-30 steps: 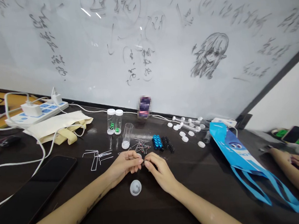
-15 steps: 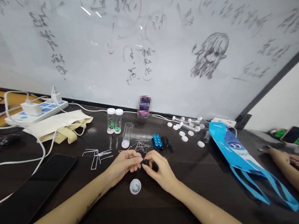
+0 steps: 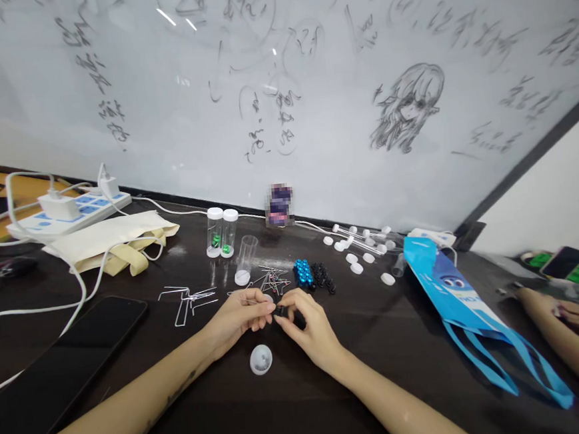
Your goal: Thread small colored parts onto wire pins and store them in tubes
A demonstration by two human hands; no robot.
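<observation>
Fingers nearly closed, your left hand (image 3: 244,317) pinches a thin, pale, wire-like piece (image 3: 251,301); your right hand (image 3: 307,319) grips a small black piece (image 3: 279,310) beside it. A slackened pinch could drop the black piece near the round translucent cup (image 3: 261,359) below your left hand.

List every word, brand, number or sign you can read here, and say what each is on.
Nothing can be quoted with certainty.
Whiteboard: many handwritten dark characters, some ringed; too sketchy and blurred to read.
Blue bag: pale lettering, too small and slanted to read.
Pixelated item at the whiteboard's foot: masked, so any text on it is unreadable.
</observation>
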